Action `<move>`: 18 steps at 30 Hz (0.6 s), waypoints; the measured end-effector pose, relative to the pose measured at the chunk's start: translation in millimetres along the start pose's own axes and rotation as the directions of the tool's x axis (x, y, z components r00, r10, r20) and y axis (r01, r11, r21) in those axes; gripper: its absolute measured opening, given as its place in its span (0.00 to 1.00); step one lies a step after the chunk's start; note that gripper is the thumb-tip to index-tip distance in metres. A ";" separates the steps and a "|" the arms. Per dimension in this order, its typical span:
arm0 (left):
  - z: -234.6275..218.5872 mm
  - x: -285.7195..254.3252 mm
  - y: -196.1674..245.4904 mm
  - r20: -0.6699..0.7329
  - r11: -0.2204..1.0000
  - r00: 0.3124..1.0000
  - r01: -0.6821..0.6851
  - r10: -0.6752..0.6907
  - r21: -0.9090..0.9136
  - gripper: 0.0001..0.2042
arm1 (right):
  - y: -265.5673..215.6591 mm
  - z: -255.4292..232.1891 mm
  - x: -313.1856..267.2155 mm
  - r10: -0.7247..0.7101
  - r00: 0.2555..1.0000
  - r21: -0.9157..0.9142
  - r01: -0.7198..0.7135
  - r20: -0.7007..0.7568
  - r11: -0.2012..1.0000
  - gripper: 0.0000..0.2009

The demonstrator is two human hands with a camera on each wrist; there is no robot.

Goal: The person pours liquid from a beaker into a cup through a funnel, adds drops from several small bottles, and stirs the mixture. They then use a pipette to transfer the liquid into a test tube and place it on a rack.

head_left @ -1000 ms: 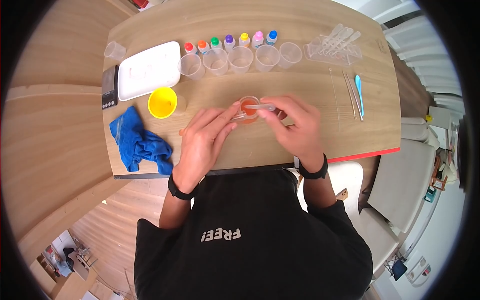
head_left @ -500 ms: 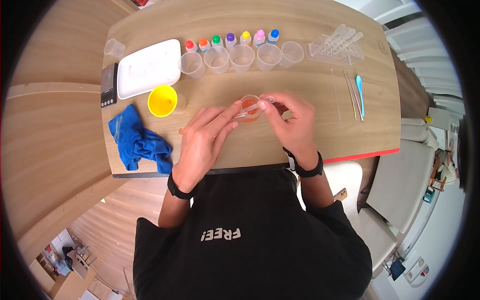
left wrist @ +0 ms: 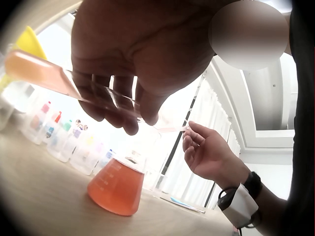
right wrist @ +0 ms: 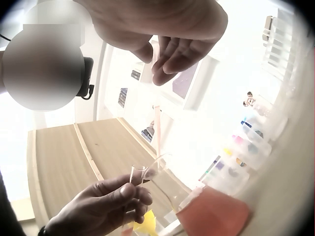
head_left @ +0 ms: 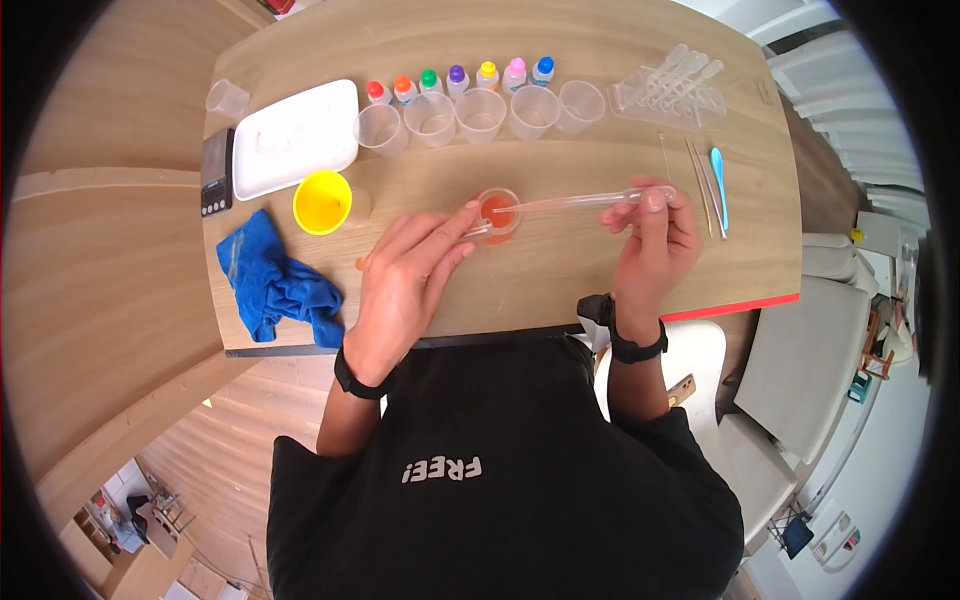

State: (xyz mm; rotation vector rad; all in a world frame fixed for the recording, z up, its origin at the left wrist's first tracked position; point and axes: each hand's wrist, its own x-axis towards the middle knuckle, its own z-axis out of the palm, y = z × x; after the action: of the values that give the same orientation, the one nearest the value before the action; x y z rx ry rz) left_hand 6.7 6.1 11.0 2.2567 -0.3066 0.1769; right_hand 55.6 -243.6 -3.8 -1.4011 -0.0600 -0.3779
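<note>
My left hand point(head_left: 400, 275) grips a glass test tube point(left wrist: 47, 73) with pale orange liquid at its closed end. The tube slants, its mouth beside the neck of a conical flask point(left wrist: 118, 187) of orange-red liquid standing on the table. The bulb end of a clear plastic dropper point(head_left: 580, 202) is pinched between thumb and fingers of my right hand point(head_left: 655, 245). A faint pink tint shows along the dropper's stem, and its tip lies over the flask mouth, near the tube's opening. Palm and fingers of the left hand cover much of the tube in the head view.
Clear plastic cups point(head_left: 481, 118) stand in a row before several colour-capped bottles point(head_left: 458, 82). On the left are a white tray point(head_left: 297, 185), a scale point(head_left: 217, 170), a yellow-rimmed cup point(head_left: 325, 202) and a blue cloth point(head_left: 270, 280). A rack point(head_left: 670, 105) with droppers and a blue spoon point(head_left: 718, 190) are right.
My right hand has moved from over the flask to the right, drawing the dropper out so its whole stem shows. The left hand, test tube and flask stay in place.
</note>
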 end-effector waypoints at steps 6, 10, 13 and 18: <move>1.0 -0.6 -0.2 0.003 1.000 1.000 0.018 -0.018 0.013 0.22 | 11.5 -7.9 2.0 0.123 0.990 0.050 -0.119 -0.070 0.992 0.11; 0.8 -0.4 0.9 -0.004 1.000 1.000 0.018 -0.018 0.011 0.22 | 5.5 -9.5 3.1 0.126 0.989 0.247 -0.104 -0.072 0.963 0.10; 1.5 0.2 0.0 -0.010 1.000 1.000 0.003 -0.003 0.011 0.21 | 5.5 -9.0 2.7 0.089 0.995 0.247 -0.078 -0.033 0.966 0.09; 0.8 0.1 1.2 -0.013 1.000 1.000 0.011 -0.011 0.005 0.21 | 4.5 -1.1 -1.9 0.064 0.998 0.087 -0.066 0.023 0.994 0.08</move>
State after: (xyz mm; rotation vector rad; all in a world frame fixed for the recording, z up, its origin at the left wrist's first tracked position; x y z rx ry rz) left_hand 6.5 4.7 11.4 2.2606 -0.2866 0.1870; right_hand 54.9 -243.6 -8.7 -1.3165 -0.0468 -0.3036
